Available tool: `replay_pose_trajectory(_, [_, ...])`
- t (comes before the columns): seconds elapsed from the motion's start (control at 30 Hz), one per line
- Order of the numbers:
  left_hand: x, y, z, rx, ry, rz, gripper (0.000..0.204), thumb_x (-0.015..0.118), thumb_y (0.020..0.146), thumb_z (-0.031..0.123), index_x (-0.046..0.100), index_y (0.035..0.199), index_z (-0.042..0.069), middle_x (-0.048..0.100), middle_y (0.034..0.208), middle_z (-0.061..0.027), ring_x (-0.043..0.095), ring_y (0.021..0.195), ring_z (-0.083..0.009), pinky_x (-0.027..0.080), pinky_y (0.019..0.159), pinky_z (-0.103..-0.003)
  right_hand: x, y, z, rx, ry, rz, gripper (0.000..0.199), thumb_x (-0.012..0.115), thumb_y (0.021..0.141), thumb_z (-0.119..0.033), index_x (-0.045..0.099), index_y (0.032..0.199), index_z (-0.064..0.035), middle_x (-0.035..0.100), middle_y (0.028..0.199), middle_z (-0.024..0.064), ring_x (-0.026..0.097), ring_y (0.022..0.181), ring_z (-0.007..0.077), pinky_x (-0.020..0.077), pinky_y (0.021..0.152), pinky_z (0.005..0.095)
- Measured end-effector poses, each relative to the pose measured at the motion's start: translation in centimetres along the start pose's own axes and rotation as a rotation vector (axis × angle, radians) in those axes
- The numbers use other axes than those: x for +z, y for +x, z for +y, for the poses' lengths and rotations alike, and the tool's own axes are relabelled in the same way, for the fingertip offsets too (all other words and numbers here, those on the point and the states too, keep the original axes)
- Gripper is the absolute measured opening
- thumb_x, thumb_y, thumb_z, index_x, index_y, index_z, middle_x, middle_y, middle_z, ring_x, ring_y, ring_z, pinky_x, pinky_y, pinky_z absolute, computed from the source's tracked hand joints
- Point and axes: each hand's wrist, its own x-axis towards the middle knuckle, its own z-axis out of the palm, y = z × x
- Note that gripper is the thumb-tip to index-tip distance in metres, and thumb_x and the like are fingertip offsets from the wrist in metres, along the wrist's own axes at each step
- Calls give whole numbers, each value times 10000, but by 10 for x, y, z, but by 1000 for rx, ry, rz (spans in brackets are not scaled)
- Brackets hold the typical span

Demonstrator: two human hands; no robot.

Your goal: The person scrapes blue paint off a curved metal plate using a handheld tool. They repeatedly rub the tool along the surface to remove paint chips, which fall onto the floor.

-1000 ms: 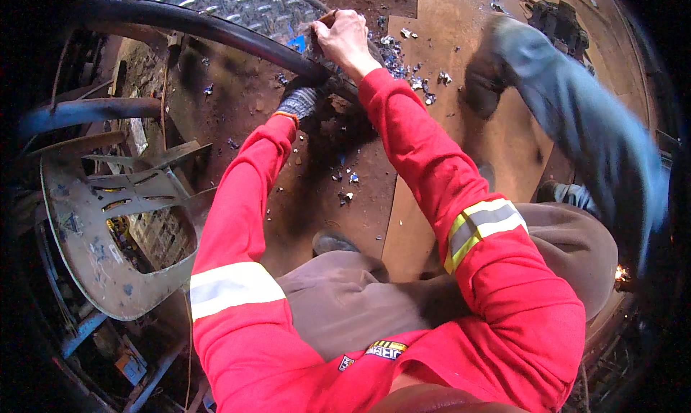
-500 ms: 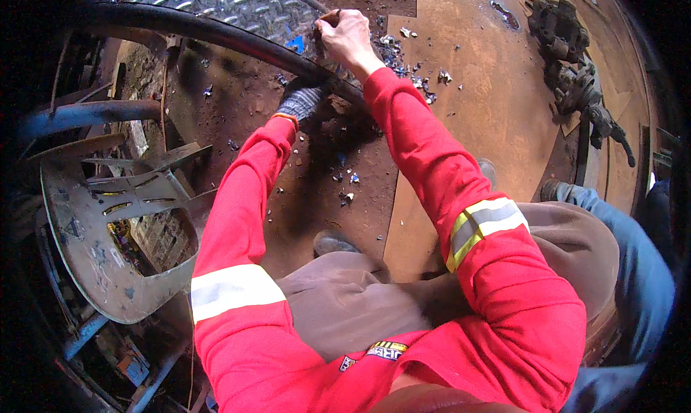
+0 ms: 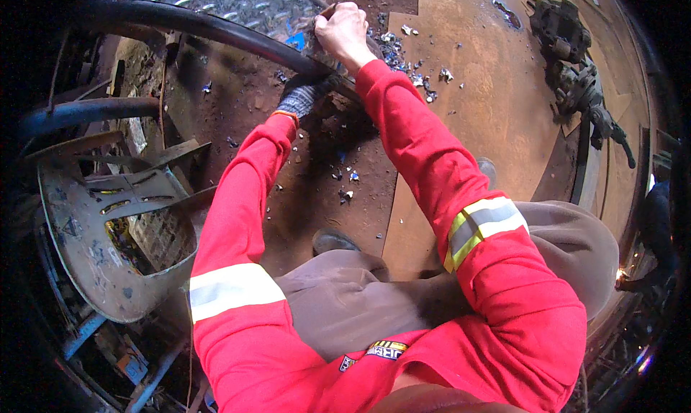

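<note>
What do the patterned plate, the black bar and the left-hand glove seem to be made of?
Patterned plate: probably bare metal, silvery, with shiny raised marks. Black bar: likely painted metal, going by its smooth dark sheen, though plastic is possible. Glove: seemingly grey knitted fabric, judging by its ribbed texture.

The left of two fisheye cameras on the person's head looks steeply down, over the brown lap, with the metal tread plate at the far end of its view. The red sleeves are much nearer the lens, on the near side of the plate, which the upper edge cuts. Right of the plate, the floor sheets bend toward the round, dark rim.
</note>
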Motion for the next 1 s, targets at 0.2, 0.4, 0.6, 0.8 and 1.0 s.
replay_pose_trajectory(0.2, [-4,-15,30,-68,-53,46,359,674,836,298,636,1106,64,676,1057,-82,621,975,-228,474,872,-352,-11,1,9,77,279,-119,343,695,732,-279,714,907,16,704,788,138,680,715,181,539,712,302])
replay_pose_trajectory(0.4, [-3,-24,42,-280,-429,62,303,703,821,229,650,1074,71,683,943,-66,648,792,-216,537,670,-362,-17,0,0,149,300,-181,350,739,715,-289,715,880,19,702,771,112,659,680,147,535,683,279])
replay_pose_trajectory(0.6, [-5,-20,33,-175,-280,-15,375,702,825,255,597,1134,70,651,1034,-71,593,911,-227,465,834,-370,-13,-3,5,148,354,-168,318,744,722,-260,714,882,13,705,792,109,659,690,137,533,668,275])
replay_pose_trajectory(0.8, [-7,-15,37,-201,-120,-17,334,702,820,286,637,1073,77,665,957,-81,610,836,-219,510,734,-372,-6,-5,18,110,444,-124,298,755,730,-244,712,896,0,704,778,88,651,675,127,531,650,269])
replay_pose_trajectory(1.0, [-3,-26,52,-276,-356,64,311,715,810,283,653,1054,99,672,913,-83,631,733,-207,551,632,-370,-17,-4,7,195,388,-192,281,762,740,-242,716,890,-8,699,755,74,634,644,109,522,618,256])
